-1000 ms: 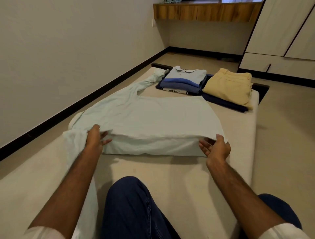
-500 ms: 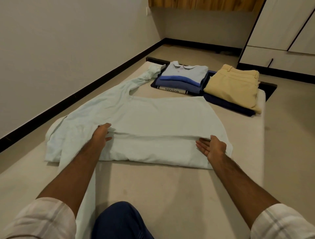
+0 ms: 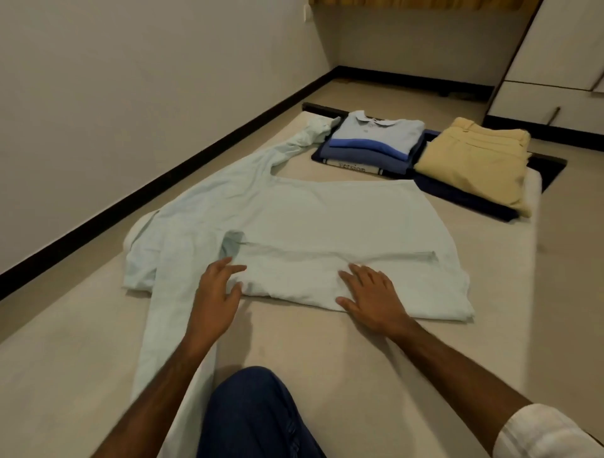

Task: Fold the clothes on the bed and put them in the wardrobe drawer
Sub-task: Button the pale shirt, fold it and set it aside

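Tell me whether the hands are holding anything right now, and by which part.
Nothing is held. The right hand lies flat with straight fingers on the pale shirt near its folded edge; the left hand, fingers spread, is at that edge too.

wall (image 3: 130, 81): plain pale | skirting (image 3: 157, 183): black | floor (image 3: 562, 248): beige | shelf (image 3: 425, 2): wood

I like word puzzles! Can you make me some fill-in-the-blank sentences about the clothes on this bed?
1. Both hands, the left hand and the right hand, press flat on the pale green ____.
2. The folded trousers at the far end of the bed are ____ in colour.
3. The shirt on top of the folded pile beside the trousers has a ____ at its neck.

Missing words: shirt; yellow; collar
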Action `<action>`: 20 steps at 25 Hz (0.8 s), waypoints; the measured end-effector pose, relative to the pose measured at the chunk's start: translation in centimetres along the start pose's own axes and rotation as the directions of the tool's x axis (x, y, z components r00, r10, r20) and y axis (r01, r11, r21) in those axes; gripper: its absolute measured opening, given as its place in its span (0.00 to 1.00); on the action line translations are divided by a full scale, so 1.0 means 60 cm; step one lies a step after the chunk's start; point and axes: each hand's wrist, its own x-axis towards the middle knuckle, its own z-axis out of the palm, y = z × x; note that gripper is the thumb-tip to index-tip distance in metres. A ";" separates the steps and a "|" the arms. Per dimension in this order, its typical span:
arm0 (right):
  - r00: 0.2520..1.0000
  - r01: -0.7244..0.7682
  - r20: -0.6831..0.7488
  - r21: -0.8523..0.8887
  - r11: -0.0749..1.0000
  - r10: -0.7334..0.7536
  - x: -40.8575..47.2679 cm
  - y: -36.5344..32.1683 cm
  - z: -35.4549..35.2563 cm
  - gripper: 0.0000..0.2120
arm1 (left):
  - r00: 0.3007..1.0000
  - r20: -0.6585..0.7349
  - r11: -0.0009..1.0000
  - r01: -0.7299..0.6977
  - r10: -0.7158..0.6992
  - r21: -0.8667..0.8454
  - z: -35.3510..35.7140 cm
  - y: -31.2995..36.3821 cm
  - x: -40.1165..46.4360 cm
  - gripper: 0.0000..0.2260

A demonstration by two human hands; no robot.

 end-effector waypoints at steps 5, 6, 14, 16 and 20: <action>0.996 -0.079 0.044 0.051 0.996 0.077 0.005 -0.088 -0.004 0.29 | 0.795 -0.047 0.790 0.606 -0.604 0.094 -0.121 -0.111 -0.136 0.51; 0.999 -0.035 0.036 0.115 0.993 0.031 0.000 -0.120 -0.004 0.27 | 0.759 0.037 0.760 0.649 -0.649 0.030 -0.140 -0.126 -0.150 0.52; 0.947 0.157 0.161 0.527 0.835 -0.279 -0.074 -0.350 -0.072 0.19 | 0.730 0.397 0.685 0.674 -0.557 -0.278 -0.210 -0.086 -0.185 0.17; 0.895 0.224 0.191 0.589 0.776 -0.403 -0.112 -0.388 -0.092 0.34 | 0.775 0.370 0.516 0.623 -0.513 -0.589 -0.225 -0.036 -0.171 0.14; 0.899 0.100 0.126 0.873 0.477 -0.418 -0.177 -0.460 -0.099 0.61 | 0.831 0.303 0.266 0.459 -0.467 -0.847 -0.222 0.040 -0.135 0.16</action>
